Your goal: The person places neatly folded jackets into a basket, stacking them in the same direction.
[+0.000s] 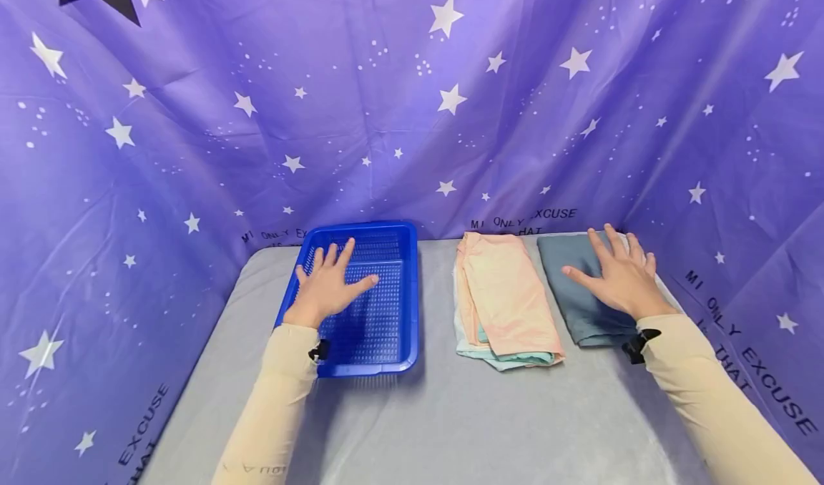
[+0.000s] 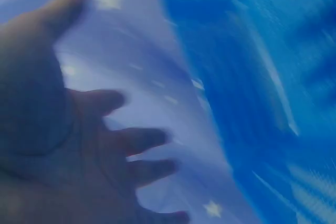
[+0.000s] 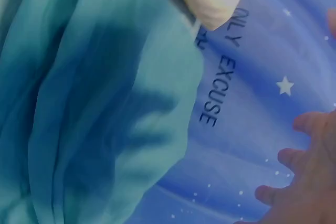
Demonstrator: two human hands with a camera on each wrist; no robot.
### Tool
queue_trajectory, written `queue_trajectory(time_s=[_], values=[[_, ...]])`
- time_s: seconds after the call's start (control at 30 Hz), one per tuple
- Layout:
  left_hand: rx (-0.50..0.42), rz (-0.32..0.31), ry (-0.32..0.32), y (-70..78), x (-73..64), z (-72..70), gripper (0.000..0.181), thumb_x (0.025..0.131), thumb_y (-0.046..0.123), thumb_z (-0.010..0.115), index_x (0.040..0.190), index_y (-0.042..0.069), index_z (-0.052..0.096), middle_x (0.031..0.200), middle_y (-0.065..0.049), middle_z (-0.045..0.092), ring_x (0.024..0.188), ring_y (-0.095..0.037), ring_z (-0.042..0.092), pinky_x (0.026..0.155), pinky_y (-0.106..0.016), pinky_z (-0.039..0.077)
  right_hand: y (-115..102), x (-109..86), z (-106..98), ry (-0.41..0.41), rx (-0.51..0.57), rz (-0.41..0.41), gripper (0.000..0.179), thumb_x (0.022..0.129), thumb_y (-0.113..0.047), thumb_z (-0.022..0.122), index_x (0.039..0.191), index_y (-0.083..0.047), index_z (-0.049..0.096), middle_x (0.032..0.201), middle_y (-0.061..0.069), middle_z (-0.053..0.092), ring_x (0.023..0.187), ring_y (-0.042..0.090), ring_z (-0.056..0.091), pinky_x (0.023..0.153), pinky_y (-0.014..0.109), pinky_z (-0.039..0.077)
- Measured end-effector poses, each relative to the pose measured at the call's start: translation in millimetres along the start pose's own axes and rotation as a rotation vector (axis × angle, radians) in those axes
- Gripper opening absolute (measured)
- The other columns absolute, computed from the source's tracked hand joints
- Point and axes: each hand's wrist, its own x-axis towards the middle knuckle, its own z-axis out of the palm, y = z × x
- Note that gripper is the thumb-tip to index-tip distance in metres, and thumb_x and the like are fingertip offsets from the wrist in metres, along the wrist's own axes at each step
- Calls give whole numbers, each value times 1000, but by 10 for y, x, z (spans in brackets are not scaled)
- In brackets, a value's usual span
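Note:
My left hand [image 1: 326,287], fingers spread, hovers over the left side of a blue plastic basket [image 1: 410,313] and holds nothing. In the left wrist view the same hand [image 2: 79,135] is beside the basket wall [image 2: 220,98], slightly blurred. Above a folded dark grey-blue cloth [image 1: 569,285] at the right, my right hand [image 1: 621,279] is spread with nothing in it. That cloth [image 3: 105,103] appears teal in the right wrist view, the hand's shadow falling on it. Between basket and dark cloth lies a folded peach garment [image 1: 511,292] on top of light aqua cloth [image 1: 524,360].
Everything lies on a table with a grey cover [image 1: 489,428]. A purple curtain [image 1: 360,113] with white stars and black lettering hangs close behind the table and along both sides. Dark bands are worn at both wrists over pale sleeves.

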Motion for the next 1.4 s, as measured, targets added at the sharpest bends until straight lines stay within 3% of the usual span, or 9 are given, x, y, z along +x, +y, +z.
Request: queue_trajectory(time_s=[0.13, 0.27, 0.4, 0.5, 0.63, 0.77, 0.87, 1.17, 1.4], values=[[-179, 78, -1, 297, -132, -2, 81, 96, 63, 57, 161, 21, 33, 162, -15, 40, 153, -43, 28, 118, -74, 20, -107, -75, 30, 117, 90, -45, 97, 94, -59, 62, 165, -13, 14, 170, 24, 10, 149, 59, 13, 107, 81, 18], [-545, 128, 217, 656, -247, 138, 54, 97, 44, 67, 145, 20, 57, 137, -9, 67, 131, -30, 60, 107, -56, 48, -225, -162, 125, 268, 242, -119, 83, 94, -33, 71, 162, -9, 29, 165, 25, 27, 144, 58, 28, 105, 76, 29], [-906, 236, 447, 1074, -287, 455, 38, 94, 17, 71, 132, 16, 64, 116, -12, 74, 107, -24, 70, 95, -45, 57, -335, -231, 291, 349, 388, -164, 78, 92, -16, 72, 160, -11, 35, 160, 23, 37, 139, 51, 41, 104, 70, 37], [-1040, 327, 458, 1358, -261, 785, 37, 93, 5, 69, 129, 11, 65, 112, -17, 74, 101, -27, 71, 93, -38, 58, -413, -266, 416, 349, 486, -156, 78, 92, -11, 71, 161, -14, 33, 158, 21, 40, 134, 46, 48, 100, 65, 42], [-1079, 337, 397, 1609, -184, 1294, 38, 92, 6, 69, 129, 13, 67, 115, -17, 73, 104, -33, 69, 96, -44, 55, -513, -296, 566, 296, 622, -110, 78, 95, -9, 70, 162, -15, 30, 159, 22, 39, 135, 46, 47, 103, 64, 42], [-1119, 205, 381, 1715, -81, 1749, 40, 89, 11, 71, 126, 24, 69, 128, -9, 70, 119, -31, 64, 105, -54, 49, -575, -322, 695, 244, 733, -65, 80, 96, -11, 69, 163, -16, 26, 164, 20, 34, 141, 49, 42, 109, 66, 39], [-1154, 99, 397, 1738, -23, 1963, 41, 87, 12, 72, 126, 26, 70, 138, -7, 66, 129, -28, 59, 112, -54, 45, -588, -339, 792, 200, 772, -29, 83, 97, -14, 69, 165, -16, 22, 167, 17, 30, 145, 49, 38, 113, 66, 35], [-1084, -112, 427, 1744, 112, 2089, 52, 83, 24, 74, 134, 18, 67, 157, -12, 47, 146, -39, 40, 118, -57, 38, -544, -369, 1109, 128, 826, 55, 85, 97, -19, 68, 165, -15, 18, 169, 16, 24, 151, 45, 29, 119, 61, 30], [-1073, -140, 424, 1726, 190, 2068, 61, 81, 25, 77, 140, 22, 64, 161, -15, 43, 148, -39, 41, 119, -59, 35, -527, -368, 1209, 92, 864, 118, 88, 99, -25, 67, 166, -20, 10, 171, 14, 17, 152, 41, 30, 123, 55, 26]])
